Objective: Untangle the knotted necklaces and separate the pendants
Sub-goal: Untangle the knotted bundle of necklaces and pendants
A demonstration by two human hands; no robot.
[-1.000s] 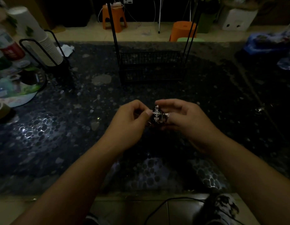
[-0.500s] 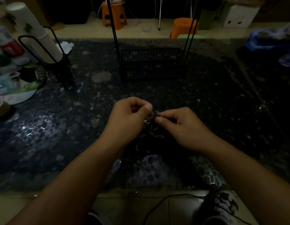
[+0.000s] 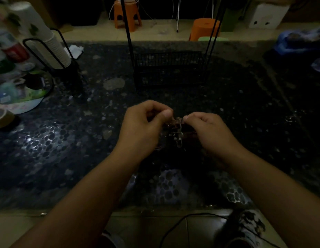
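I am pinching the knotted necklaces [image 3: 177, 122] between both sets of fingers, left hand [image 3: 144, 126] and right hand [image 3: 211, 131]; a pendant [image 3: 178, 138] is dangling just below my fingertips. Pulling apart now is risking tightening the knot.

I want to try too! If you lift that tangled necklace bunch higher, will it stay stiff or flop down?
Probably flop: the tangled necklaces already sag below both hands' pinching fingers. Likely light, since fingertips alone hold them. The dangling pendant may swing.
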